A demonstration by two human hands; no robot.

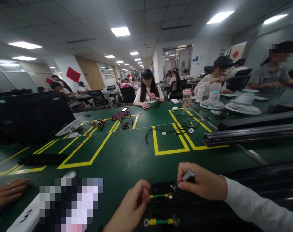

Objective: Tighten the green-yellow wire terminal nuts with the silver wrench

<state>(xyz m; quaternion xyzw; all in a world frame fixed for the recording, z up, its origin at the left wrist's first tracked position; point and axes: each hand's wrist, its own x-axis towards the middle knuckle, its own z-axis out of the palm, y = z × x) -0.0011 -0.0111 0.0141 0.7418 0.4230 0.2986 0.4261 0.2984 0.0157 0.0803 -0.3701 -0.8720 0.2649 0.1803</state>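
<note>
Perhaps a slip of the right hand's (200, 182) clenched silver-grey metal tool (189, 175) risked jarring the left hand's (133, 203) pinched green-and-yellow wire (159, 196).

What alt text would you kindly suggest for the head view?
A person's left hand pinches one end of a green-yellow wire while the right hand holds a silvery tool beside it. A similar wire lies nearer; another person sits across the green table.

Office-like assembly workshop: ceiling light panels (120, 31), green worktable (131, 158), yellow tape outlines (172, 151), wire bundle (121, 115), seated worker (150, 93).
</note>
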